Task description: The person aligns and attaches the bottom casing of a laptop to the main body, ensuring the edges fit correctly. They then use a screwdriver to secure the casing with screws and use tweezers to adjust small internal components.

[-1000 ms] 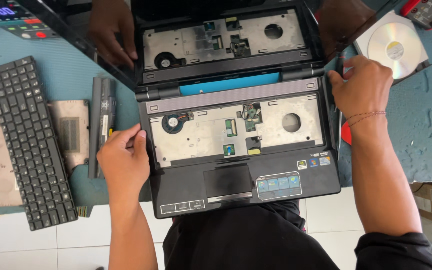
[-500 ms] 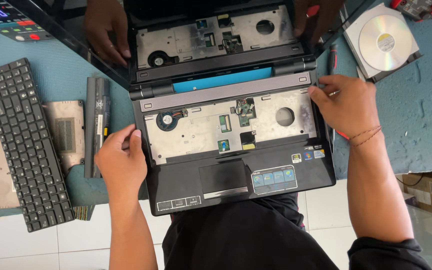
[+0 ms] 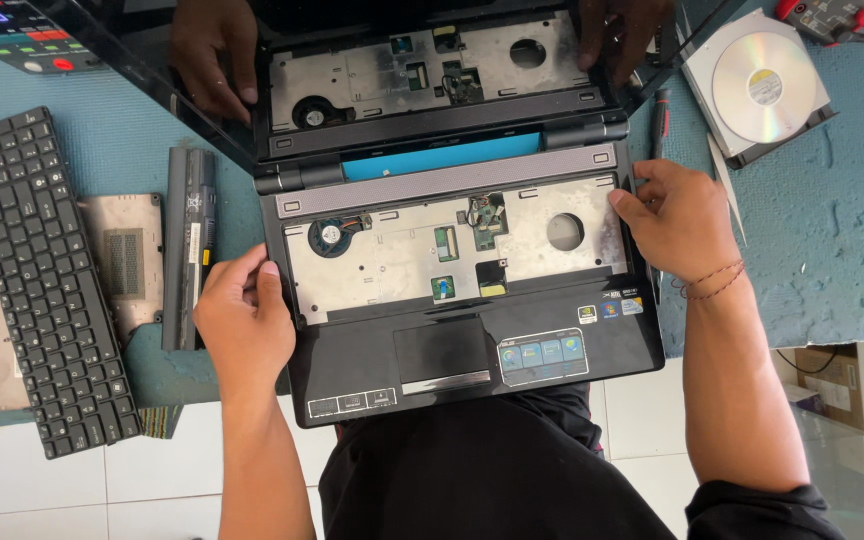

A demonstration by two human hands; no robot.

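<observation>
Right now both hands sit on the open laptop (image 3: pixel 472 290), keyboard already out, metal tray w/ fan (image 3: pixel 329 237) and ribbon sockets bare. Left hand (image 3: pixel 244 318) curls over the base's left edge, thumb on top by the tray corner, fingers wrapped under; it grips the casing. Right hand (image 3: pixel 680 218) presses fingertips on the tray's far right corner, fingers bent, nothing held. Base overhangs the table (image 3: pixel 832 230) edge toward the person's lap.

Handling, as I judge it: laptop is heaviest thing here, stiff shell, glossy palm rest prob. slippery; exposed connectors and fan are fragile, so hold by side edges, not the tray middle. Glossy screen mirrors both hands.

Around: detached keyboard (image 3: pixel 37 285) well left of the left hand, light and a bit flexy. Bottom cover panels (image 3: pixel 122 260) under/beside it. Optical drive w/ disc (image 3: pixel 760 88) up-right of the right hand. Battery pack (image 3: pixel 190 245) just left of the left hand, near its knuckles. Screwdriver (image 3: pixel 659 120) just above the right hand, close to the hinge.
</observation>
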